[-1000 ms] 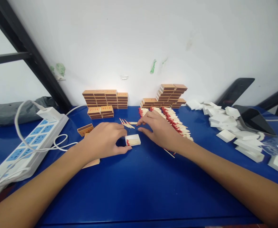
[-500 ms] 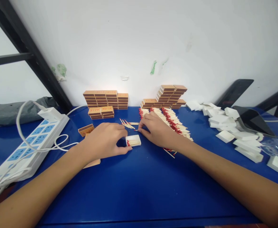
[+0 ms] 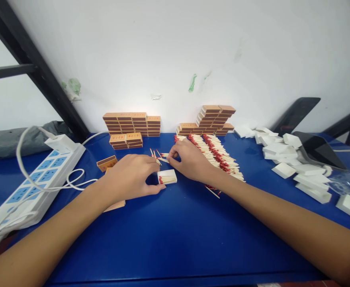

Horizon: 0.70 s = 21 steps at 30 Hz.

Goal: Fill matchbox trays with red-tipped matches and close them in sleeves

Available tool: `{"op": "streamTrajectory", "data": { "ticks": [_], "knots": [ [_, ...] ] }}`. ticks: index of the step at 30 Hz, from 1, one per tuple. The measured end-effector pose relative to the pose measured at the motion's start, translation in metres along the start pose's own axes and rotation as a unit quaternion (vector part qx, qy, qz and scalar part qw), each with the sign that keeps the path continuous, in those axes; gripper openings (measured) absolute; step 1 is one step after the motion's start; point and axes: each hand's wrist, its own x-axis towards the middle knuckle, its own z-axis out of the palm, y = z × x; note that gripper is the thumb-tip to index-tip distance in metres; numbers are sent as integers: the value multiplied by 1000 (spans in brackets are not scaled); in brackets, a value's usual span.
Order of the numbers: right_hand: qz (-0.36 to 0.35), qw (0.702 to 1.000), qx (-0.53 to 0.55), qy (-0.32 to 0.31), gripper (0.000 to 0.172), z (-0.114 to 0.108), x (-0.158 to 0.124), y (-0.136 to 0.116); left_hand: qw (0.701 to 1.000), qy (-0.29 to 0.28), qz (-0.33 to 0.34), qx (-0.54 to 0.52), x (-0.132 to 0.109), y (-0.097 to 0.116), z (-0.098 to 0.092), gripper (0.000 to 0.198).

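between the thumb and fingers of the left hand (image 3: 130, 175), a white tray (image 3: 164, 173) is gripped on the blue table (image 3: 175, 235); red-tipped matches (image 3: 168, 179) are held inside. the right hand's (image 3: 189, 159) fingertips are gathered at a loose heap (image 3: 161, 155) — whether one is pinched cannot be told (the tips are small). beyond, matchboxes (image 3: 125, 125) are stacked.

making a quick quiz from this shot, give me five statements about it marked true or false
1. The left hand holds a white matchbox tray. True.
2. The matches in that tray have green heads. False: their heads are red.
3. The right hand is far from every match. False: its fingertips are at a small scatter of matches.
4. Stacked matchboxes stand near the wall. True.
5. The power strip lies at the right. False: it is at the left.
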Motion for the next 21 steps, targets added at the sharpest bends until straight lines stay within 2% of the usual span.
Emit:
{"op": "streamTrajectory", "data": {
  "ticks": [8,14,18,21],
  "knots": [
    [-20,999,-6,-50,15,-20,-6,13,1000,-3,-3,0,0,0,-2,28],
    [-40,996,5,-85,14,-20,-11,13,1000,0,-1,2,0,0,-3,28],
    [-43,995,23,-87,13,-17,-10,4,1000,-13,-6,-3,0,0,-3,28],
    [-38,997,20,-61,14,-13,-8,-2,1000,-17,-6,-6,0,0,-3,30]
  ]
}}
